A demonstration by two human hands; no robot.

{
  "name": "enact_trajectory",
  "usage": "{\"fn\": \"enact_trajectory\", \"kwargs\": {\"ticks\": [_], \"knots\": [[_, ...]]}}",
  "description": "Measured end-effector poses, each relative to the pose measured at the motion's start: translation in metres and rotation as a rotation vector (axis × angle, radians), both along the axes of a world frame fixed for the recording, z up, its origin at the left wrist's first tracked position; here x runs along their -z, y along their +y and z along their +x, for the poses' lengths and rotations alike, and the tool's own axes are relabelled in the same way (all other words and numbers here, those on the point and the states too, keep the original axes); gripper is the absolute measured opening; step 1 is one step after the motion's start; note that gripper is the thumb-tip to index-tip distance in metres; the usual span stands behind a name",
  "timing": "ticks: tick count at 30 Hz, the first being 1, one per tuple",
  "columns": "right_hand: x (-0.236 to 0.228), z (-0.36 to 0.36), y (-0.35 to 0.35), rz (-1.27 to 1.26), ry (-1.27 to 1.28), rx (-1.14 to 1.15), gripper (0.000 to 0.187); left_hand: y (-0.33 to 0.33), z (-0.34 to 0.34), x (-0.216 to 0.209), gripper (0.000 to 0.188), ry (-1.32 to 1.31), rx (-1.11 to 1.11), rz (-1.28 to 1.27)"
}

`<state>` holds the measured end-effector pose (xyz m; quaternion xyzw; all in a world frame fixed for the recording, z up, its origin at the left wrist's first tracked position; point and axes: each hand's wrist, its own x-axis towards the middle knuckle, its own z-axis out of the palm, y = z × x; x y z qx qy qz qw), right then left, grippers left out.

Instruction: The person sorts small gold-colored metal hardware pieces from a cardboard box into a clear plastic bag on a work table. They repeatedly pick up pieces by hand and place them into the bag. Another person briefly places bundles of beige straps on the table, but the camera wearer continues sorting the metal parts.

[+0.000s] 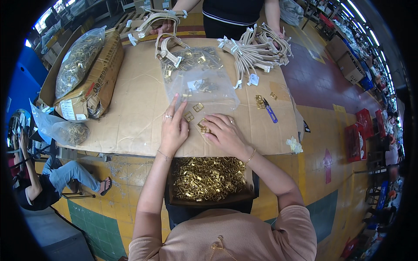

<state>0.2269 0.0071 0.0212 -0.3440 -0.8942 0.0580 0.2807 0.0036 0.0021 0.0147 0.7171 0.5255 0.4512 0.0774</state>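
Observation:
My left hand (174, 132) lies on the cardboard-covered table with its fingers stretched out. Its fingertips reach the near edge of a clear plastic bag (174, 89) that holds gold metal buckles. To its right, my right hand (226, 134) is bent over a few gold buckles (203, 127), which show between its thumb and fingers; its palm side is hidden. Two loose gold buckles, one a square frame (198, 107) with a middle bar, lie between my hands and the bag. Below the table edge, an open box (174, 201) full of gold buckles sits at my lap.
Blue-handled thread snips (270, 112) lie right, beside more buckles (260, 102). Across the table a person (233, 13) handles bundles of beige straps (250, 54). At left, a bag of buckles (80, 63) rests on a brown package (102, 74), near a smaller bag (72, 132).

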Motion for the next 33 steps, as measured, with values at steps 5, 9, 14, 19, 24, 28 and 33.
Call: {"fn": "enact_trajectory", "kwargs": {"ticks": [5,9,14,19,24,28,33], "knots": [[0.0019,0.0003,0.0,-0.017,-0.009,0.004,0.037,-0.0004,0.0,0.0005,0.06,0.006,-0.001,-0.018],[0.002,0.0005,0.0001,-0.005,-0.01,0.005,0.037,-0.0002,-0.0003,0.0012,0.06,-0.029,0.011,-0.054],[0.0013,0.0006,-0.0002,-0.008,-0.015,0.003,0.037,-0.0005,-0.0006,0.0019,0.06,-0.027,0.008,-0.064],[0.0015,0.0001,-0.0005,-0.014,-0.012,0.009,0.036,0.0,-0.0006,0.0021,0.059,-0.02,0.003,-0.054],[0.0013,-0.0002,-0.0003,-0.018,-0.005,0.005,0.036,-0.0007,-0.0006,0.0017,0.059,-0.038,0.011,-0.046],[0.0004,0.0004,-0.0004,-0.012,-0.013,0.002,0.038,0.0,-0.0009,0.0017,0.059,0.008,-0.003,-0.02],[0.0009,0.0005,-0.0007,-0.015,-0.008,0.003,0.038,0.0009,-0.0019,0.0023,0.059,0.051,-0.011,0.001]]}}
